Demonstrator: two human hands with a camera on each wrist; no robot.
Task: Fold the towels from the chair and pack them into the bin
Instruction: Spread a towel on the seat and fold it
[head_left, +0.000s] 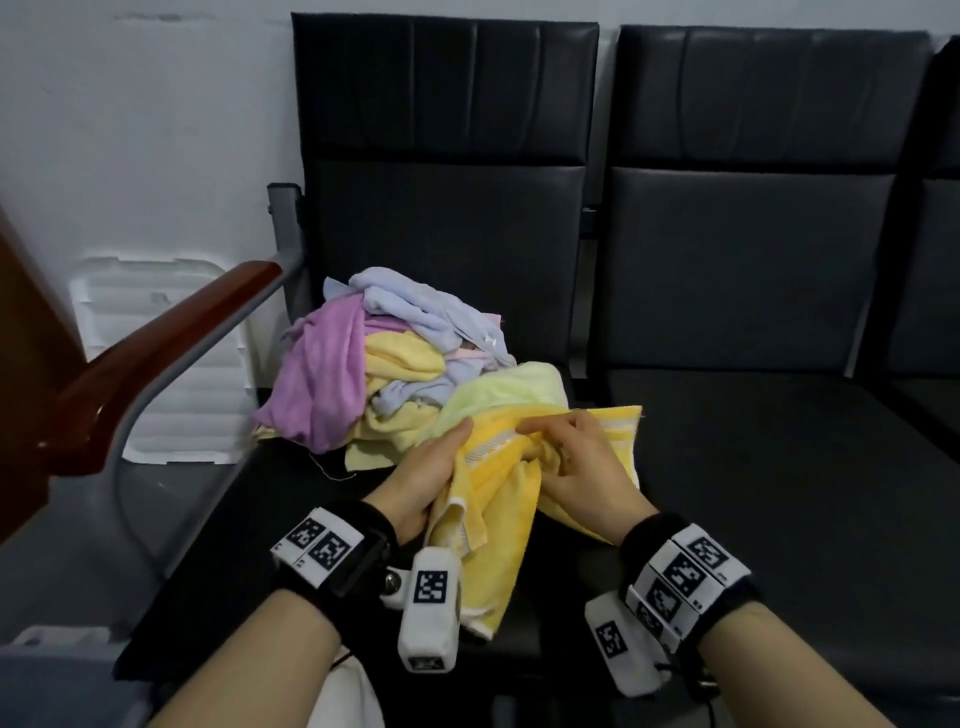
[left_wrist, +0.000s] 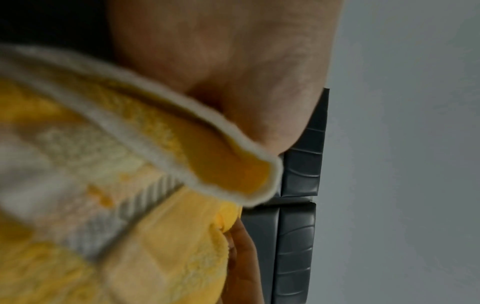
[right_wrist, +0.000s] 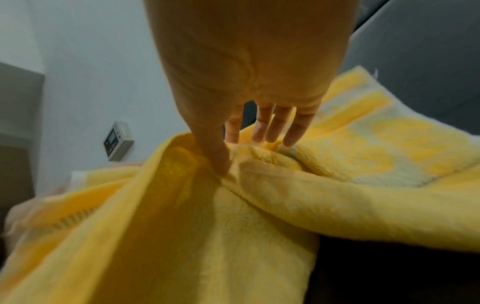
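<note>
Black padded chair seat (head_left: 291, 483) — landmark for all entries below.

Bright yellow terry towel with white-and-yellow striped band and white edging (head_left: 498, 519): crumpled, at the front of the seat, held up off it by both hands; one end spreads flat toward the neighbouring black seat (head_left: 753, 441), another hangs down over the front edge of the seat between the wrists.

Left hand (head_left: 426, 478): at the left side of the yellow towel. Fingers lie straight and together along its upper edge; the towel's white-edged hem passes under the palm. The left wrist view (left_wrist: 221, 67) is blurred, so whether the thumb pinches the cloth cannot be told.

Right hand (head_left: 576, 462): on the right half of the yellow towel. Thumb (right_wrist: 215, 152) and forefinger pinch a ridge of cloth; the other three fingers (right_wrist: 275, 127) are slightly spread and bent, tips touching the cloth.

Heap of unfolded towels (head_left: 384, 364): at the back of the seat, behind the yellow towel and touching it — one lilac, one pale blue, pale yellow ones, one pale green nearest the hands.

Brown wooden armrest on a grey metal frame (head_left: 150, 353): left of the seat.

White moulded foam panel (head_left: 156, 358): beyond the armrest, against the white wall.

Black wrist straps with white marker-printed blocks (head_left: 332, 556): one on each wrist.
</note>
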